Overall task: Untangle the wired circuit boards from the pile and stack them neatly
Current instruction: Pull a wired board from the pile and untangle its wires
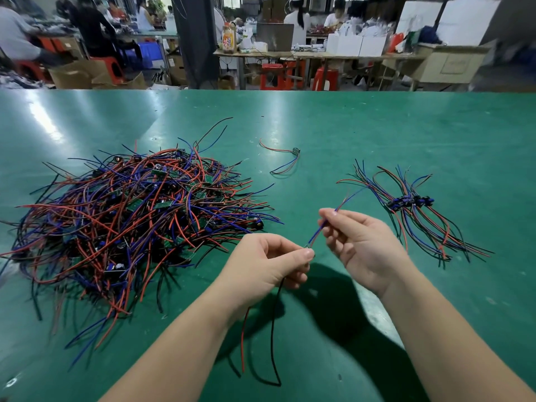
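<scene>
Wires in red, blue and black sprawled through a large tangled pile (130, 221) of small green circuit boards on the left of the green matte worktop (348, 126). Near the middle, raised above the worktop, both hands held one wired circuit board (317, 235). The left hand (269, 265) pinched it between thumb and fingertips, where the board itself was mostly hidden, and a red lead and a black lead hung down from that hand toward the near edge. The right hand (359, 245), palm turned up, pinched the blue and red leads running up and to the right from the left fingertips. To the right lay a tidy stack of boards (412, 201) set in a row, their wires fanning far and near. A lone wired board (295, 152) lay farther off, between pile and stack, apart from both.
</scene>
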Available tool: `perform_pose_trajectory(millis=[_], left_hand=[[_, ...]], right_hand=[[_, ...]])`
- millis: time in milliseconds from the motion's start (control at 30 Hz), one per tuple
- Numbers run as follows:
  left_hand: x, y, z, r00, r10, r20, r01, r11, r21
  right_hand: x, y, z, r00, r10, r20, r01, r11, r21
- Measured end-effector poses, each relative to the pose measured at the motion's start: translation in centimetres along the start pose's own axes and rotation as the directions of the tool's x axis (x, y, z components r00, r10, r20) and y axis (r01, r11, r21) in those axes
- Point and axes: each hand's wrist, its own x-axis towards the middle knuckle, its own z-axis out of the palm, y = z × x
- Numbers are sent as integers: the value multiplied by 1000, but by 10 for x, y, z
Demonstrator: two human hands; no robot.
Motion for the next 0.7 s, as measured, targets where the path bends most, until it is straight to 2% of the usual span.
perform_pose_trajectory(millis=[167,400,533,600,667,700], left_hand=[[0,-4,1,998,-37,46,34,998,56],[-4,-9,-2,979,-114,168,72,968,240],[-2,-8,3,995,-64,80,54,990,127],[0,-6,3,999,-47,25,46,998,34],[2,-6,2,999,-48,-24,47,998,-35],[3,-6,1,998,-55,-41,52,997,-62]], right_hand=[[11,-20,-22,985,-38,-166,51,996,71],[21,-39,-55,913,-181,-367,239,964,121],[23,-42,-65,897,-116,-427,191,972,137],[22,-43,-62,921,-31,-389,77,991,105],[16,-44,-57,977,98,-189,-107,993,-39],[12,-43,-54,981,186,-62,-195,962,-192]])
